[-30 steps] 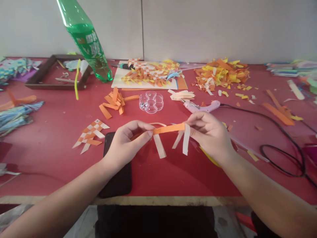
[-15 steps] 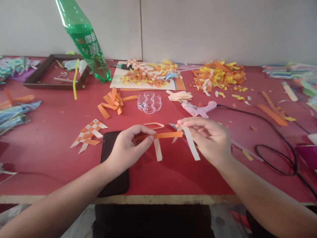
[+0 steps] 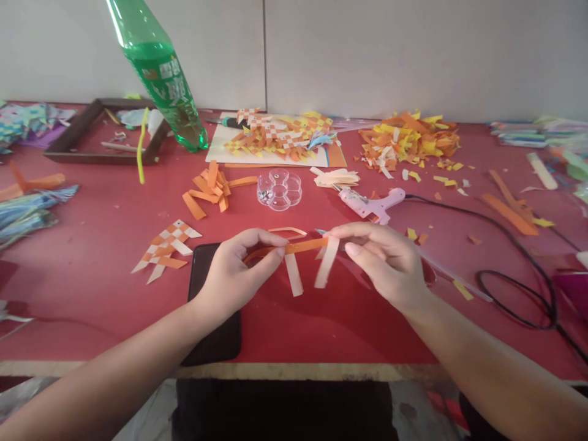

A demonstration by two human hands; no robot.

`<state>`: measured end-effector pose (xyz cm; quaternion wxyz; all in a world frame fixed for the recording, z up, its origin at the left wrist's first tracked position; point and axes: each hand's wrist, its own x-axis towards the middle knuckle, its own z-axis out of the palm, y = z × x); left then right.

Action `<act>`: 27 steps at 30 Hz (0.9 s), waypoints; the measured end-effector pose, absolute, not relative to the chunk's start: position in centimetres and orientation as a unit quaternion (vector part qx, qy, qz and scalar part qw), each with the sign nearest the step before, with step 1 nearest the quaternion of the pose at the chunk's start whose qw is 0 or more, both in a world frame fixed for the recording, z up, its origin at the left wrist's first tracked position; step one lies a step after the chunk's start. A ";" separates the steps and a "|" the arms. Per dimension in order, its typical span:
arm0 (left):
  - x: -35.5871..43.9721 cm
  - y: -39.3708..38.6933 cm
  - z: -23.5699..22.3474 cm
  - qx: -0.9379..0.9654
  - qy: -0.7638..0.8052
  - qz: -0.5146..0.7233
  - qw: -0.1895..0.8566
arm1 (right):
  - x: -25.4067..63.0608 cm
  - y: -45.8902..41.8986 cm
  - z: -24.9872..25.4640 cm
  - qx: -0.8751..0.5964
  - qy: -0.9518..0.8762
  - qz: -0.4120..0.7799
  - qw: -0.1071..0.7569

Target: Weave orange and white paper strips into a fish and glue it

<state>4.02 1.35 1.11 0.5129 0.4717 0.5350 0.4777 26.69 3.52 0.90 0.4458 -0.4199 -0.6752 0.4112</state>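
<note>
My left hand (image 3: 245,266) pinches an orange paper strip (image 3: 305,245) between thumb and forefinger. A cream paper strip (image 3: 294,274) hangs from the orange one beside my thumb. My right hand (image 3: 383,260) has its fingertips on a second cream strip (image 3: 326,263), folded over the orange strip's right end. Left of my hands lies a woven orange and white paper fish (image 3: 169,246). A black phone (image 3: 215,343) lies partly under my left hand. Just beyond the hands is a narrow folded orange strip (image 3: 287,232).
A pink glue gun (image 3: 376,207) with a black cord (image 3: 496,228) lies at right. Behind are a clear flower-shaped case (image 3: 279,190), orange strips (image 3: 211,188), cream strips (image 3: 337,178) and a pile of woven fish (image 3: 280,136). A green bottle (image 3: 168,86) stands near a dark frame (image 3: 92,158).
My right hand has moved the cream strip left onto the end of the orange strip, where it now hangs down. My left hand keeps its pinch in nearly the same place.
</note>
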 end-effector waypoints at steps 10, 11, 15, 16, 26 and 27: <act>4.1 1.1 1.2 0.469 0.526 0.490 0.513 | 26.0 3.7 0.4 -0.410 -0.572 0.561 0.436; 4.0 1.1 1.2 0.468 0.524 0.493 0.513 | 26.0 3.8 0.2 -0.403 -0.565 0.576 0.433; 3.9 1.2 1.2 0.460 0.520 0.501 0.517 | 26.0 3.9 -0.4 -0.406 -0.537 0.617 0.409; 3.9 1.2 1.2 0.459 0.520 0.501 0.517 | 25.9 3.8 -0.4 -0.408 -0.529 0.620 0.410; 3.8 1.1 0.9 0.480 0.525 0.479 0.515 | 25.4 3.4 -0.1 -0.445 -0.508 0.563 0.476; 3.8 1.1 0.9 0.481 0.521 0.477 0.520 | 25.4 3.3 -0.1 -0.447 -0.509 0.560 0.477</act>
